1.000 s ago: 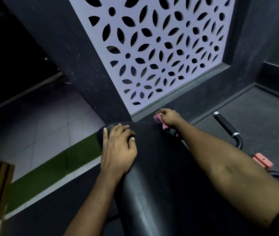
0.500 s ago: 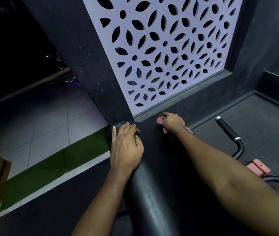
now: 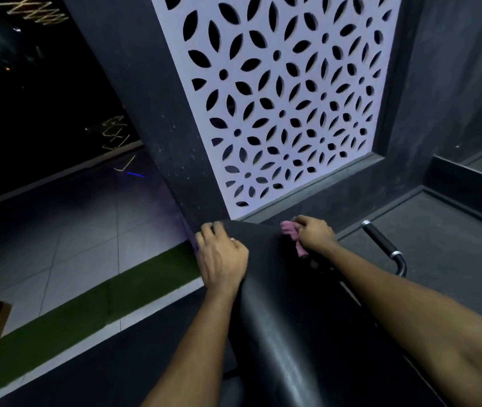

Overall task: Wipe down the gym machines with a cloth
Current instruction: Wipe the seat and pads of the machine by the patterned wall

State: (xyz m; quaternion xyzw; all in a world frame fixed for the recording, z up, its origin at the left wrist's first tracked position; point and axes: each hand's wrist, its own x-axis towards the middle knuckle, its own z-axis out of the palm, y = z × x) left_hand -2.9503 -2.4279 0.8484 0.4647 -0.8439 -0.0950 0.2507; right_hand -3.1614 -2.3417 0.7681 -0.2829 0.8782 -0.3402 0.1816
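Cloth (image 3: 290, 232), clamped in the right hand (image 3: 316, 235) grip, has been drawn onto the pad (image 3: 278, 289) at lower centre; wiping is judged ongoing, left hand (image 3: 222, 257) hooked over its edge.

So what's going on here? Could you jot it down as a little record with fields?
Place: gym corner beside a white lattice panel
Machine: black pad, with a handle grip to its right
Bracing: left hand holds the pad's far left edge
Wiping: right hand grips a pink cloth against the pad's far right edge
Floor: green strip on the left
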